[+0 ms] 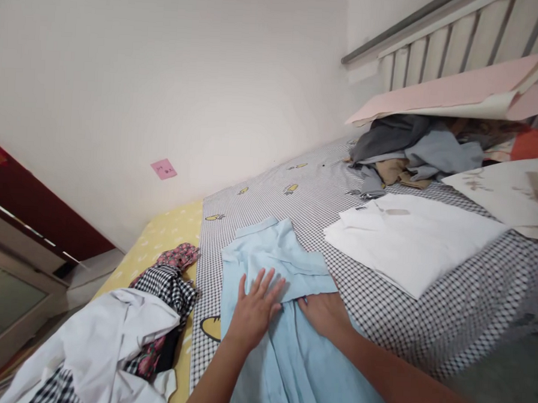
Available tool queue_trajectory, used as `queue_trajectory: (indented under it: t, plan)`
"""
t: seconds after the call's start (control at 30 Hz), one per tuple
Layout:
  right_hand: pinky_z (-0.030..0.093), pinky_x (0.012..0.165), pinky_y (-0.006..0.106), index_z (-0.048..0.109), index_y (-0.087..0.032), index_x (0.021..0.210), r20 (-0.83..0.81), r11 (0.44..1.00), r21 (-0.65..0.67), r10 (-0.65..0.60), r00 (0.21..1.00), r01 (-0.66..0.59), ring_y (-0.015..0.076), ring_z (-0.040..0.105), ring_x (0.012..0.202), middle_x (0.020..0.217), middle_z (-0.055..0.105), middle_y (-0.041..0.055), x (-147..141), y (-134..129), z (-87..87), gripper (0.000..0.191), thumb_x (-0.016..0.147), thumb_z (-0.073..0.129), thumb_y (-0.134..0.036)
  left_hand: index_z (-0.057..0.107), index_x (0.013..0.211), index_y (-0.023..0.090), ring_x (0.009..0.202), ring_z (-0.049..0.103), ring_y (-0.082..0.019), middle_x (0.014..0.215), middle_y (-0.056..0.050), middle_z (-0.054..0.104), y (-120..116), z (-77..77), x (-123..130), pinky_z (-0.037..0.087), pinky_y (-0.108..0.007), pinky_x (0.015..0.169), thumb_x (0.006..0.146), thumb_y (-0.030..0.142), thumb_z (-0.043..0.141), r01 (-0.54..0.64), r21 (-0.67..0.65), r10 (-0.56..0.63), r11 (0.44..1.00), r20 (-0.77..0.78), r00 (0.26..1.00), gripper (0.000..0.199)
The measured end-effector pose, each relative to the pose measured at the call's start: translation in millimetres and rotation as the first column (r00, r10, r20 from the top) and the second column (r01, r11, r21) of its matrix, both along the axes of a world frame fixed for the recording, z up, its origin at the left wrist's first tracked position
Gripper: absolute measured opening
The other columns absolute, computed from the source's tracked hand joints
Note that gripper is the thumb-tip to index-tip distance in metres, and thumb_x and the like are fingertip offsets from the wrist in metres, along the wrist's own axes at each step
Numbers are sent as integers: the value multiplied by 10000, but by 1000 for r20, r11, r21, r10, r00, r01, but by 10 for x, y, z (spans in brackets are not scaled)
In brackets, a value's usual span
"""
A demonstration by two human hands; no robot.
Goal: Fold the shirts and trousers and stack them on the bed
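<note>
A light blue collared shirt (pixel 284 250) lies on the bed in front of me, its collar pointing away and its upper part folded across itself. My left hand (pixel 257 306) rests flat on the folded part with its fingers spread. My right hand (pixel 326 313) is beside it, at the lower edge of the fold. The fingers of that hand are tucked under the blue cloth and hidden; the thumb side shows. Below both hands, the shirt's body runs toward me with lengthwise creases.
On the right is a folded white garment (pixel 411 239), with a heap of grey and brown clothes (pixel 416 146) behind it under pink sheets (pixel 455 94). A pile of white and checked clothes (pixel 113 337) lies left on the yellow cloth (pixel 168 223). A wall borders the checked bedsheet (pixel 260 195).
</note>
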State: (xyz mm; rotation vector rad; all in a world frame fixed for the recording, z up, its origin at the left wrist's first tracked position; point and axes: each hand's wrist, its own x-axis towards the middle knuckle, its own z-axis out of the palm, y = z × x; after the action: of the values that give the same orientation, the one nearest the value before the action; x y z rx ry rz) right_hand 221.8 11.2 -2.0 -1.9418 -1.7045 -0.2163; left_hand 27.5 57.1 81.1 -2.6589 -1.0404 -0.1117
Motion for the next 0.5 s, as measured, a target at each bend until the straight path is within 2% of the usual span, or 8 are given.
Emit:
queue_trajectory:
  t: [0.07,0.1,0.17,0.23,0.3,0.37,0.43,0.5]
  plan:
    - [144,1239,534,672,-205,1359,9,1000,18,1,1000,-1,329,499,1387,1382,666,121,2,-3,-14,450,986,496,-386,315,1570,401,1533,319,-271,1644,-29,371,21,-90,-4,190,-686,1233,1034,443,379,-148,-143,143,979,-46,989,541]
    - [135,1243,536,664,-206,1369,14,1000,27,1,1000,-1,327,495,1391,1397,656,115,3,-3,-25,457,993,484,-394,346,1565,358,1526,333,-284,1636,-60,383,38,-137,-30,188,-710,1218,1035,455,366,-287,-209,282,935,-52,958,539]
    - [124,1247,535,659,-213,1375,21,999,37,2,1000,-3,319,503,1385,1396,658,103,6,-1,-52,462,1006,461,-410,445,1518,281,1511,359,-310,1620,-114,402,87,-217,-118,210,-748,1182,1032,434,379,-521,-314,546,794,-10,838,514]
    - [122,1250,531,664,-224,1368,24,999,43,-5,1000,4,314,514,1373,1388,665,92,9,7,-80,461,1007,460,-425,578,1402,260,1452,449,-321,1550,-125,516,148,-250,-222,266,-740,1157,1024,400,401,-607,-364,681,707,115,723,440]
    - [126,1249,528,664,-230,1368,30,998,57,-6,1000,5,315,516,1369,1401,656,83,10,15,-100,463,999,477,-438,691,1230,231,1295,597,-319,1351,-136,689,210,-224,-296,334,-691,1134,1036,382,338,-638,-347,724,687,249,644,430]
    - [126,1250,526,667,-227,1365,40,997,76,-5,999,2,315,512,1370,1413,647,82,10,22,-111,461,995,487,-436,722,1132,184,1165,661,-319,1205,-165,731,262,-160,-313,402,-638,1087,1046,360,250,-680,-297,740,671,333,584,511]
    - [126,1252,522,681,-222,1346,46,996,88,-5,999,1,312,515,1365,1396,660,86,11,30,-121,449,994,492,-428,704,1166,156,1178,644,-316,1260,-190,677,295,-102,-274,459,-558,1041,1033,331,282,-687,-255,724,680,376,578,476]
    - [131,1251,521,696,-216,1324,43,995,97,-10,999,5,314,524,1354,1375,675,89,13,37,-130,442,989,502,-428,676,1240,193,1255,596,-287,1392,-166,594,306,-91,-197,480,-463,1028,996,310,425,-632,-233,666,739,394,634,369]
